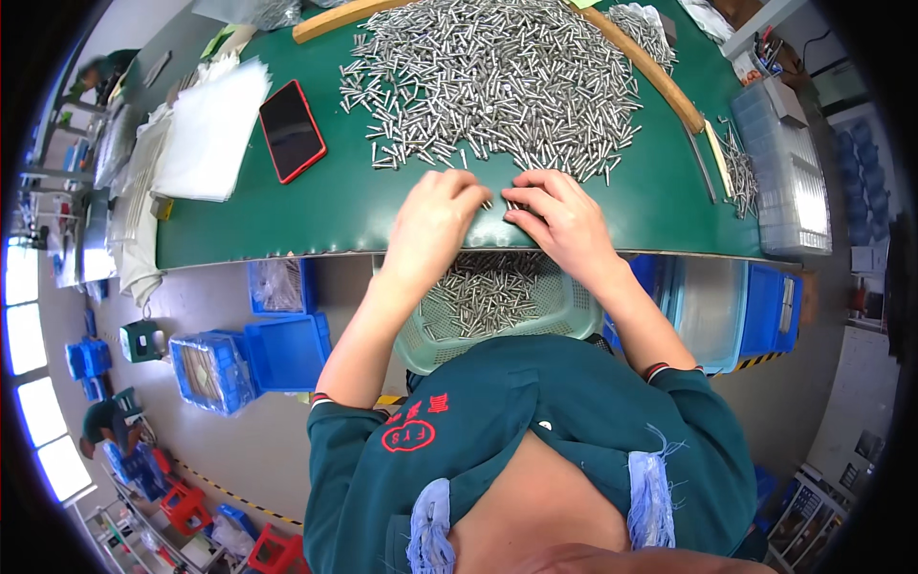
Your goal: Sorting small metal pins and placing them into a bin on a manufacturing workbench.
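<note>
I saw a green-topped work table point(316, 206) with a curved near edge, carrying a broad heap of small silver metal pins point(497, 81) fenced at the back by a bent wooden strip point(660, 77). A red-cased black phone point(292, 131) lay flat to the left of the heap, beside a stack of white sheets point(210, 129), and clear plastic lidded boxes point(789, 163) stood along the right end. Below the table edge a pale green plastic mesh basket point(574, 306) sat in front of the person, already holding loose pins; blue plastic crates point(244, 359) stood on the grey floor to the left, and bright windows ran along the far left rim. The person's forearms and teal shirt hid much of the basket, and the fisheye rim bent and darkened the room's corners, so I could not make out the shelves there. The left hand point(435, 225) lay palm down at the table's near edge, fingers curled together over a few pins; whether it pinched any I could not tell. The right hand point(559, 215) rested just beside it, fingertips bent down onto pins at the heap's near fringe.
</note>
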`<move>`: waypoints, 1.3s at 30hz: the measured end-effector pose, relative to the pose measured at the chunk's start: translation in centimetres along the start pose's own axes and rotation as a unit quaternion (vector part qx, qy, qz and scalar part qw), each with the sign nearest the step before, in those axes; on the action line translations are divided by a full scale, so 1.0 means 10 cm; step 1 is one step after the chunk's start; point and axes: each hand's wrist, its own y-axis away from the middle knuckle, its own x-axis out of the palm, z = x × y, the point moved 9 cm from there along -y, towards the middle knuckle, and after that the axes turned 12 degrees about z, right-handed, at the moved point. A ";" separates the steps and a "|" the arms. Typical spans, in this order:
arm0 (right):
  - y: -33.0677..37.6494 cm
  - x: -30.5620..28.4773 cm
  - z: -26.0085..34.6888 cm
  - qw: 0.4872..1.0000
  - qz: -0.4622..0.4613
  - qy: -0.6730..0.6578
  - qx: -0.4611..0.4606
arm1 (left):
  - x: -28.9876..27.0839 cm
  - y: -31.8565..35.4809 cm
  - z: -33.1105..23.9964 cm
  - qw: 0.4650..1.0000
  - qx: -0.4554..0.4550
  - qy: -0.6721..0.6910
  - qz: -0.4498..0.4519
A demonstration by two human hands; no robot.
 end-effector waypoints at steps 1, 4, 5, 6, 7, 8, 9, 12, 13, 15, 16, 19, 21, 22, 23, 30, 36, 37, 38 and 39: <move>0.00 -0.01 -0.01 1.000 -0.002 -0.001 0.004 | 0.03 -0.01 -0.08 1.000 0.019 0.009 0.001; 0.00 0.02 -0.03 1.000 0.022 -0.021 0.002 | 0.04 0.00 -0.14 0.999 0.035 0.029 0.001; 0.01 0.02 -0.04 1.000 0.018 -0.020 0.007 | 0.03 0.01 -0.12 0.999 0.026 0.029 0.009; 0.01 0.02 -0.03 1.000 0.018 -0.017 0.001 | 0.02 0.03 -0.10 0.999 0.018 0.028 0.018; 0.01 0.03 -0.03 1.000 0.018 -0.015 -0.005 | 0.02 0.03 -0.10 0.999 0.009 0.026 0.028; 0.01 0.03 -0.04 1.000 0.021 -0.017 -0.005 | 0.01 0.03 -0.11 0.999 0.014 0.027 0.030; 0.01 0.02 -0.04 1.000 0.018 -0.016 -0.002 | 0.00 0.04 -0.11 0.999 0.007 0.023 0.030; 0.01 0.01 -0.02 0.999 0.027 -0.017 -0.009 | -0.01 0.02 -0.12 0.999 -0.001 0.017 0.028; 0.01 0.03 -0.01 0.999 0.040 -0.023 -0.011 | -0.01 0.02 -0.12 1.000 -0.004 0.015 0.024; 0.01 0.05 -0.02 0.998 0.050 -0.027 -0.010 | 0.00 0.03 -0.08 0.999 -0.019 0.005 0.037; 0.02 0.02 -0.01 0.999 0.030 -0.028 -0.014 | 0.02 0.03 -0.04 0.998 -0.036 -0.004 0.048; 0.03 0.01 -0.01 1.000 0.021 -0.019 -0.014 | -0.06 0.11 0.05 0.994 -0.102 -0.029 0.020; 0.03 0.02 0.00 0.999 0.033 -0.010 -0.013 | -0.04 0.10 0.07 0.991 -0.125 -0.039 0.016; 0.03 0.03 0.00 0.999 0.039 -0.017 -0.011 | -0.04 0.10 0.09 0.987 -0.152 -0.049 0.010; 0.03 0.03 0.00 0.999 0.046 -0.023 -0.009 | -0.03 0.09 0.04 0.989 -0.141 -0.048 -0.004; 0.07 -0.04 0.03 0.998 0.057 -0.024 -0.002 | 0.01 0.09 -0.16 0.996 -0.058 0.052 0.041; 0.03 -0.01 0.03 0.995 0.088 -0.041 -0.004 | 0.03 0.09 -0.17 0.994 -0.006 0.106 -0.001; 0.04 -0.02 0.02 0.995 0.092 -0.039 -0.002 | 0.02 0.11 -0.12 0.994 -0.033 0.108 -0.001; 0.04 -0.02 0.00 0.995 0.096 -0.037 0.001 | 0.01 0.13 -0.07 0.992 -0.060 0.110 -0.002; 0.06 -0.03 0.02 0.995 0.097 -0.037 0.001 | -0.02 0.15 -0.07 0.995 -0.070 0.076 0.002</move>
